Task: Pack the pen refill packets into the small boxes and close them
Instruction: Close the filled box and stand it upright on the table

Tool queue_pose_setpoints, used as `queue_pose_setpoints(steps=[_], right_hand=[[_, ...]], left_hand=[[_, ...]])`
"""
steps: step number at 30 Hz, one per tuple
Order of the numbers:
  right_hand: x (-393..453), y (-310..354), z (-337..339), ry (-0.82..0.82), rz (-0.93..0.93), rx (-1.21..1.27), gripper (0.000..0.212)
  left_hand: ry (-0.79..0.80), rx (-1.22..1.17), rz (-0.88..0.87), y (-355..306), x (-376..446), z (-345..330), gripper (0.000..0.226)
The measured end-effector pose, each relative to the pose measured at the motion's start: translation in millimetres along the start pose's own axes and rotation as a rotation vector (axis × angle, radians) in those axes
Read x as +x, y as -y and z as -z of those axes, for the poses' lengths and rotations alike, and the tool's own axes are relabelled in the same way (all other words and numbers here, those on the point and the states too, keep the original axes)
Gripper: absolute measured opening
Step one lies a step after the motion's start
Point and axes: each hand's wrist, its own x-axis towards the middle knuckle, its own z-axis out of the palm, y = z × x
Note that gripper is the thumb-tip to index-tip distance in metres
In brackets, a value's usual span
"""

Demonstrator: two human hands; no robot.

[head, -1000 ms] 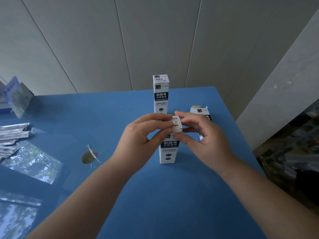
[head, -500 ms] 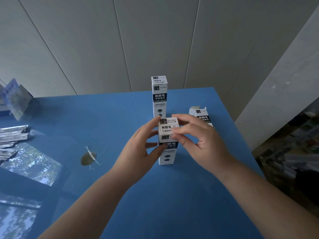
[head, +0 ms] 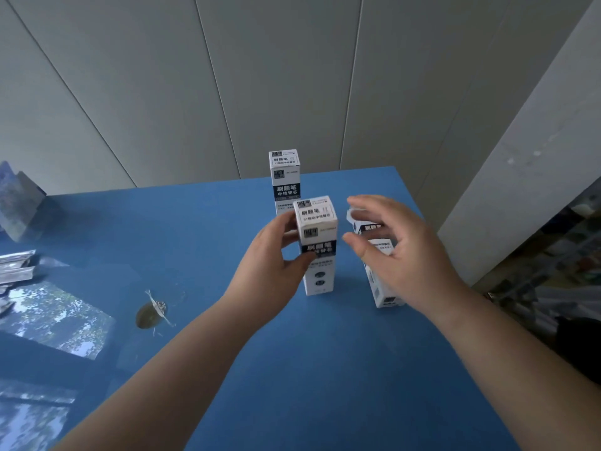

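Silver refill packets (head: 16, 271) lay at the table's (head: 292, 385) far left. The left hand (head: 271, 271) gripped the closed middle box (head: 317, 245), standing upright. Behind it stood a taller box (head: 285, 177). The right hand (head: 400, 252) hovered, fingers spread wide, over box 3 (head: 377, 262).

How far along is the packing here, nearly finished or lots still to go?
Partly done. The far box stands closed. The near box also looks closed, its top flap flat, with the left hand gripping its side. The right hand reaches, fingers spread, toward a third box, whose top is blurred. Silvery refill packets lie at the table's left edge, so more packing seems to remain.
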Motion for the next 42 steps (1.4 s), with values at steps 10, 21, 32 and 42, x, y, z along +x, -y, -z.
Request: queue_pose_setpoints(steps=[10,21,32,42], right_hand=[[-43.1,-73.5,63.0,0.009,-0.356,-0.429,0.029],[-62.2,-74.8,81.8,0.025,-0.376,-0.515,0.026],[-56.8,-49.0,79.3,0.053,-0.271,-0.554,0.03],[-41.8,-4.4,2.9,0.183,-0.084,-0.508,0.033]], left_hand=[[-0.011,0.126,0.042,-5.9,85.4,-49.4,0.041],[-0.072,0.243,0.133,9.8,86.5,-60.4,0.049],[-0.069,0.397,0.28,10.6,-3.9,-47.2,0.032],[-0.245,0.905,0.253,7.0,-106.5,31.4,0.06]])
